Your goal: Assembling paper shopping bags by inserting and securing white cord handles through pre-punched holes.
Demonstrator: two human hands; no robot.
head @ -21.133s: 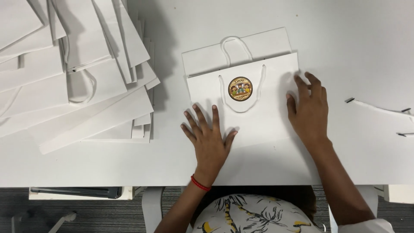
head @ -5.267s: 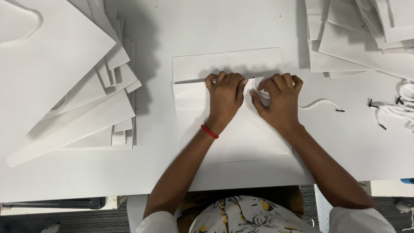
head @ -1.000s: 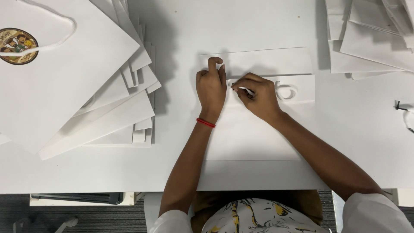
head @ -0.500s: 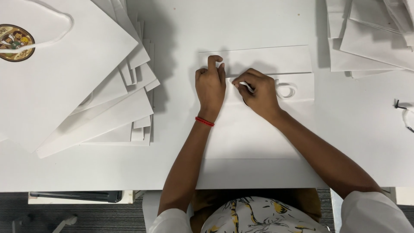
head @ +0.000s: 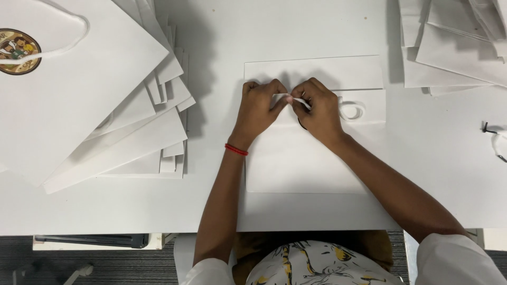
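Note:
A flat white paper bag [head: 306,158] lies on the white table [head: 105,206] in front of me, its top flap folded back. My left hand [head: 259,108] and my right hand [head: 317,108] meet over the bag's upper edge. Between their fingertips both pinch a thin white cord handle [head: 296,100]. The cord's free end lies curled in a loop [head: 351,111] on the bag, just right of my right hand. A red band circles my left wrist.
A fanned stack of flat white bags [head: 105,116] fills the left side; the top one bears a round coloured sticker [head: 18,50] and a cord handle. More flat bags [head: 454,42] are piled at the top right. Loose cords [head: 496,140] lie at the right edge.
My hands have drawn closer together at the bag's top edge, and the cord is now stretched between their fingertips. Earlier the left hand rested beside the right.

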